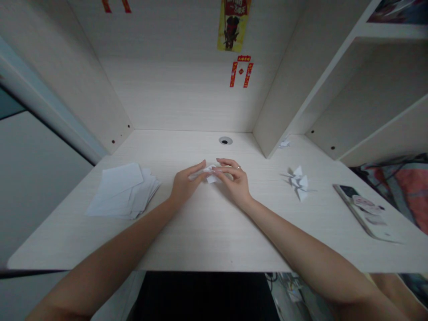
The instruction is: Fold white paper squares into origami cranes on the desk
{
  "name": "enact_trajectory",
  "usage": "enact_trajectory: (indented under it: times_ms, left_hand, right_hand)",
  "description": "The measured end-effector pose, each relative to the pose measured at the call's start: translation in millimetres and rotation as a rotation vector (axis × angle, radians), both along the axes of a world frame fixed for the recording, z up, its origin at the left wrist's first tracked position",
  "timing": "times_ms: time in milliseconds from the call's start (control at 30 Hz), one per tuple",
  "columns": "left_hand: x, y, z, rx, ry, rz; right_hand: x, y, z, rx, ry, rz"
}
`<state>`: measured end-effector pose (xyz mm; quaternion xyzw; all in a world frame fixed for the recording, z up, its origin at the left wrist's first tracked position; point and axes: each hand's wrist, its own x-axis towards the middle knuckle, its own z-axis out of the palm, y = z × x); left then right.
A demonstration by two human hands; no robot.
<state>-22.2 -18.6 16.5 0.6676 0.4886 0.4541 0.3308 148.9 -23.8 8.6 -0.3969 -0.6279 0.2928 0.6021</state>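
Note:
Between my two hands is a small piece of folded white paper (211, 179), held just above or on the desk near its middle. My left hand (187, 180) pinches its left side between thumb and fingers. From the other side my right hand (234, 178), with a ring on one finger, grips the paper with thumb and fingertips. The fingers cover much of it, so its exact folded shape is hidden. To the left lies a loose stack of white paper sheets (122, 185). Several folded paper cranes (298, 182) sit in a cluster to the right.
A phone (364, 211) lies at the desk's right side, near a red and grey cloth (408, 187). Behind the hands is a round cable hole (225, 141). An upright divider panel (277, 120) stands at the back right, with a white paper scrap (284, 144) beside it.

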Motion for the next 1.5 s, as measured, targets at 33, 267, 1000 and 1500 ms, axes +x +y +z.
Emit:
enact_trajectory:
  times_ms: [33, 267, 1000, 1500]
  left_hand:
    - [0, 0, -0.7, -0.021, -0.002, 0.016]
    - [3, -2, -0.4, -0.032, -0.018, -0.077]
    - [0, -5, 1.3, 0.129, 0.195, -0.163]
    - [1, -6, 1.1, 0.125, 0.199, -0.161]
  right_hand:
    - [0, 0, 0.4, 0.013, -0.004, -0.025]
    - [1, 4, -5.7, -0.058, 0.037, 0.000]
    - [0, -4, -0.6, 0.145, -0.300, 0.012]
    - [-1, -5, -0.1, 0.117, -0.323, 0.077]
